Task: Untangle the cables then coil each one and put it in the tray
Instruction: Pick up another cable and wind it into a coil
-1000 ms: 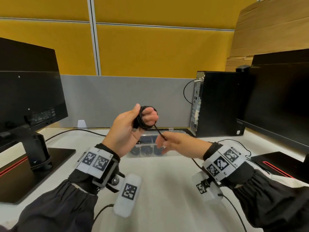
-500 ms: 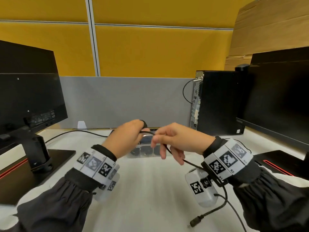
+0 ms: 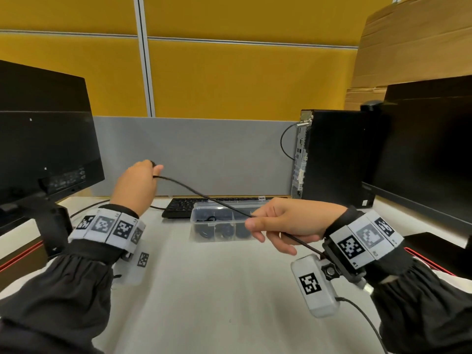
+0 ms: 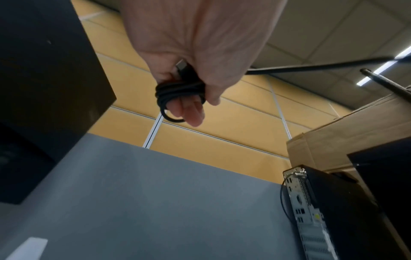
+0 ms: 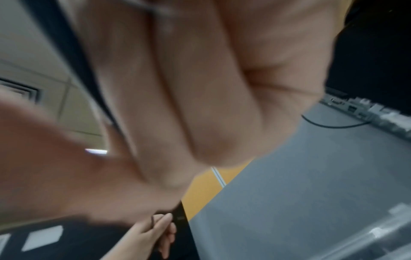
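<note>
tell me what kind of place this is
Most likely an office desk in a cubicle. A yellow and grey partition wall runs behind the desk, a monitor stands on each side, and a desktop computer tower and a keyboard sit at the back.

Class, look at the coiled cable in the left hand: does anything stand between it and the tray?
Nothing visible does. The left hand holds the cable raised; the tray lies open-topped on the table, right hand beside it.
</note>
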A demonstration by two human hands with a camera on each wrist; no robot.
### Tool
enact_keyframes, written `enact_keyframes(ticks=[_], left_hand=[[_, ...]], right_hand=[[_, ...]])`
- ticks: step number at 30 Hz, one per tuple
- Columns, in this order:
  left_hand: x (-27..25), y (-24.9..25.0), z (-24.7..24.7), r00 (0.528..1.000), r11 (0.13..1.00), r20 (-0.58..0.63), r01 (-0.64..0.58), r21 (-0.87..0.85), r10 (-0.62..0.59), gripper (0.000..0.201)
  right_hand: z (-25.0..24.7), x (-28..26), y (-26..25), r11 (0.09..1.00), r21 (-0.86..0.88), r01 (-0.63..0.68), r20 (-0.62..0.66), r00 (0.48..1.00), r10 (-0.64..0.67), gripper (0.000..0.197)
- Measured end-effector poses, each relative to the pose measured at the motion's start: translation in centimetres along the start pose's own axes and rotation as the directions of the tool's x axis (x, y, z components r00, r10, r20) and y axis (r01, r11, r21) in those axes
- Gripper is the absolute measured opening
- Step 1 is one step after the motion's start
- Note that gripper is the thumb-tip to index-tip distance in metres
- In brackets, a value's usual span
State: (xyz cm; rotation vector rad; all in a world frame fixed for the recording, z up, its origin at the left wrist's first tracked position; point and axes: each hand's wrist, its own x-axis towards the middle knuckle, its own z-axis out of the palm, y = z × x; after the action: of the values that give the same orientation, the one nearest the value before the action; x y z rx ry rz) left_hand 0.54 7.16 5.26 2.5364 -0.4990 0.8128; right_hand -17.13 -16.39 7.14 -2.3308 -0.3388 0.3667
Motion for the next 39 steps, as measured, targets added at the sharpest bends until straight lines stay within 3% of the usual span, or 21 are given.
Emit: enact_keyframes(ticks=[4, 8, 12, 13, 15, 17, 18, 22, 25, 29, 32, 36, 39], left_hand=[[-0.2, -0.9, 0.0, 0.998, 0.999, 0.044, 0.041, -0.025, -0.04, 0.034], [-1.2, 0.0, 0.9, 0.978, 0.981, 0.203, 0.09, -0.171, -0.054, 0.029], [-3.9, 2.4, 1.6, 0.9, 0.93, 0.426, 0.074, -0.359, 0.093, 0.033], [-4.9, 3.3, 1.7, 0.867, 0.879, 0.477, 0.11, -0.464, 0.144, 0.033], [-7.1, 5.5, 1.9, 0.786, 0.677, 0.567, 0.279, -0.681, 0.247, 0.032], [-9.0, 7.8, 2.0, 0.719, 0.497, 0.601, 0.401, -0.769, 0.35, 0.032], [-9.7, 8.8, 2.1, 0.707, 0.433, 0.592, 0.427, -0.794, 0.387, 0.032], [-11.0, 11.9, 2.1, 0.788, 0.229, 0.501, 0.446, -0.865, 0.358, 0.029], [-11.2, 13.7, 1.8, 0.835, 0.142, 0.454, 0.432, -0.891, 0.311, 0.027], [-11.1, 15.0, 2.0, 0.857, 0.135, 0.462, 0.442, -0.886, 0.226, 0.018], [-11.0, 14.9, 2.7, 0.856, 0.178, 0.482, 0.453, -0.873, 0.188, 0.02], [-10.7, 15.2, 2.9, 0.828, 0.154, 0.501, 0.477, -0.865, 0.251, 0.02], [-10.6, 15.5, 2.8, 0.835, 0.148, 0.467, 0.443, -0.884, 0.291, 0.018]], right_hand=[[-0.3, 0.8, 1.2, 0.996, 0.082, 0.017, -0.168, 0.986, -0.003, 0.031], [-1.2, 1.8, 2.0, 0.994, 0.1, 0.034, -0.385, 0.923, 0.007, 0.033], [-1.8, 2.5, 2.4, 0.997, 0.064, 0.031, -0.506, 0.863, 0.006, 0.034], [-1.8, 2.5, 2.4, 0.997, 0.065, 0.034, -0.49, 0.871, 0.003, 0.033], [-1.5, 2.5, 2.5, 0.994, 0.087, 0.059, -0.419, 0.908, -0.017, 0.03], [-1.2, 2.5, 2.4, 0.984, 0.128, 0.123, -0.355, 0.932, -0.07, 0.032], [-1.1, 2.5, 2.3, 0.977, 0.139, 0.16, -0.355, 0.929, -0.101, 0.033], [-0.7, 2.9, 1.8, 0.955, 0.081, 0.284, -0.473, 0.855, -0.214, 0.033], [-0.4, 3.5, 1.6, 0.943, 0.06, 0.327, -0.493, 0.831, -0.257, 0.032], [-0.6, 4.1, 1.8, 0.947, 0.065, 0.313, -0.474, 0.845, -0.247, 0.031], [-0.6, 4.0, 2.2, 0.931, 0.115, 0.345, -0.459, 0.85, -0.258, 0.031], [-0.9, 4.3, 2.6, 0.942, 0.11, 0.317, -0.42, 0.874, -0.245, 0.027], [-1.3, 4.3, 2.5, 0.947, 0.074, 0.313, -0.409, 0.875, -0.258, 0.026]])
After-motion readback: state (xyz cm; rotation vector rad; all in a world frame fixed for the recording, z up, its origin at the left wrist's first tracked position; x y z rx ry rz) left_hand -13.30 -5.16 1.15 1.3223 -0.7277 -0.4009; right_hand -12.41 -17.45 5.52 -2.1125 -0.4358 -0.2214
